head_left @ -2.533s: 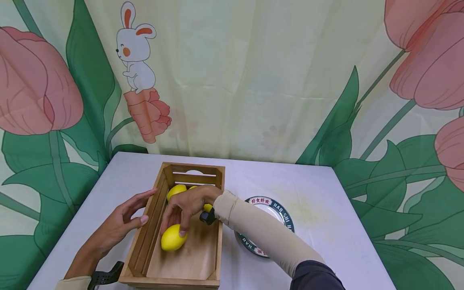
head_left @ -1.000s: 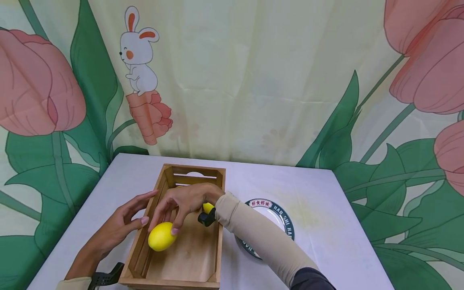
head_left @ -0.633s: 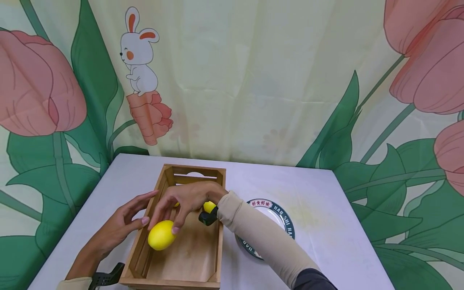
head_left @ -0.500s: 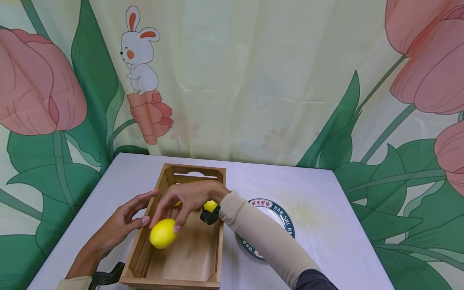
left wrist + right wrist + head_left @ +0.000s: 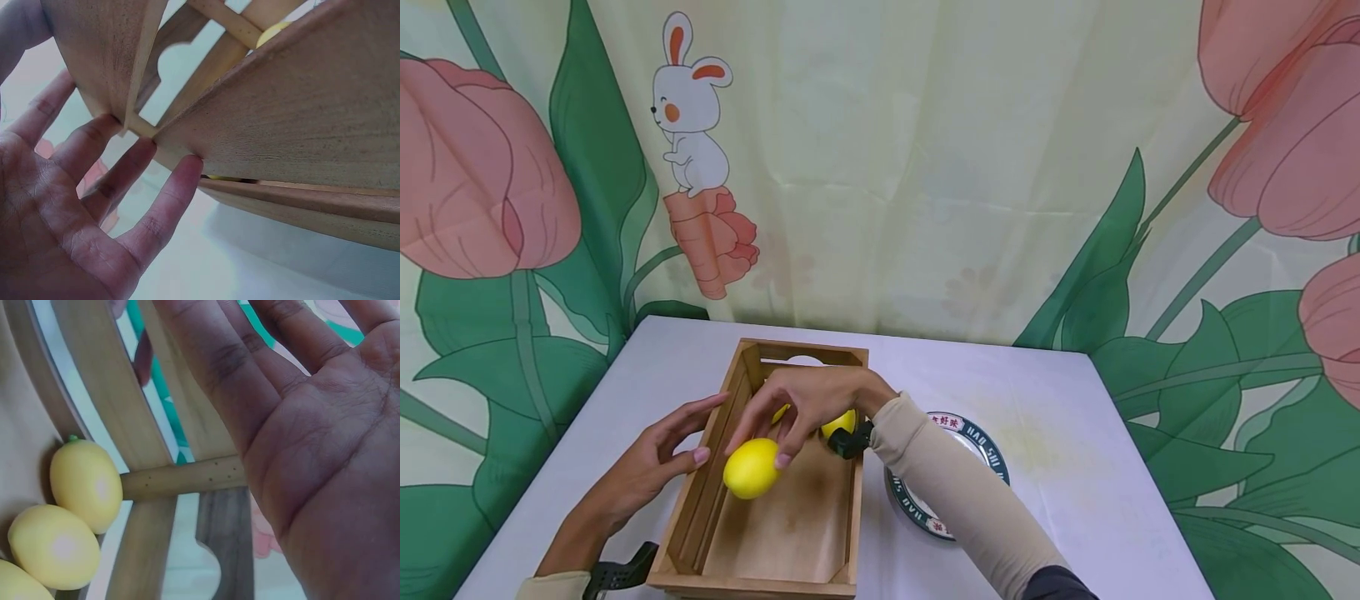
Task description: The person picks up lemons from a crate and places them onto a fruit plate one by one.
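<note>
A yellow lemon (image 5: 751,469) is pinched between the thumb and fingers of my right hand (image 5: 820,396), over the slatted wooden crate (image 5: 786,537). My left hand (image 5: 662,450) touches the crate's left side; its fingertips press against the outer slats in the left wrist view. Several more lemons lie at the far end of the crate, partly hidden behind my right hand. In the right wrist view a lemon with a green tip (image 5: 86,481) sits against the slats, and another lemon (image 5: 53,547) lies beside it. The held lemon is outside that view.
To the right of the crate stands a round plate (image 5: 992,454) with a dark patterned rim, partly covered by my right sleeve (image 5: 962,492). A white cloth (image 5: 1075,467) covers the table. Behind it hangs a curtain (image 5: 925,167) printed with tulips and a rabbit.
The lemon in my right hand first shifted toward the crate's left side, then came back a little to the right and farther from me. My left hand has stayed against the crate.
</note>
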`<action>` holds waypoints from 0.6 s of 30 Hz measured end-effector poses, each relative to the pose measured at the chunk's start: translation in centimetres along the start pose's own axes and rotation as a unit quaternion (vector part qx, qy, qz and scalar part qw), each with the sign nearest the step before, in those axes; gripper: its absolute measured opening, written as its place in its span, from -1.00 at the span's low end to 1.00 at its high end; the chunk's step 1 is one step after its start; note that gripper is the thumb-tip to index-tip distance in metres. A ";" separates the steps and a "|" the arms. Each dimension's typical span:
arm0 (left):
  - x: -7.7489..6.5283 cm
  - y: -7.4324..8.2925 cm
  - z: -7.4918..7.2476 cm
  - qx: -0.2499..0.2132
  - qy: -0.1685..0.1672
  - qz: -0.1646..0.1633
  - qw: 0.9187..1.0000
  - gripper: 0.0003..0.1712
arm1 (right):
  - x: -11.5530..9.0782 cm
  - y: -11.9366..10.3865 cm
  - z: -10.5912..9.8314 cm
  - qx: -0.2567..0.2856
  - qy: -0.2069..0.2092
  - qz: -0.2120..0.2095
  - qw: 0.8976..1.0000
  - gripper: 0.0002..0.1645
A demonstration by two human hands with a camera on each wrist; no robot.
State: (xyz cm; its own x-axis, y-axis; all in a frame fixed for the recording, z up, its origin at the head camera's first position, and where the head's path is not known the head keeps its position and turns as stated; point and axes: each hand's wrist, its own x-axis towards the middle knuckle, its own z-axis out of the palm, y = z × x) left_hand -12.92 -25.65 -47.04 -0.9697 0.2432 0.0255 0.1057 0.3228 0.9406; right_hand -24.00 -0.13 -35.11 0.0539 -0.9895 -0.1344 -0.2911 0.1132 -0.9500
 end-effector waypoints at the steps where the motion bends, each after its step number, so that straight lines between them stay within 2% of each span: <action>1: 0.0 0.0 0.0 0.000 0.000 0.000 1.000 -0.25 | -0.2 -0.1 0.0 -0.005 0.003 -0.002 1.000 -0.44; 9: 0.0 0.2 0.1 0.002 -0.003 0.010 1.000 -0.27 | -1.7 -0.5 -0.2 -0.034 0.022 -0.023 0.999 -0.42; 18: -0.1 0.5 0.2 0.012 0.000 0.008 1.000 -0.27 | -3.2 -0.4 -0.2 0.001 0.044 -0.034 0.998 -0.44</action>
State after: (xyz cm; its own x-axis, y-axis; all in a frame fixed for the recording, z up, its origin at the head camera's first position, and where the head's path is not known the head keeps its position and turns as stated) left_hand -12.71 -25.35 -46.64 -0.9681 0.2474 0.0402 0.1259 0.3413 0.9315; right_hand -24.29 3.02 -34.22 -0.0103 -0.9990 -0.0444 -0.2877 0.0455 -0.9566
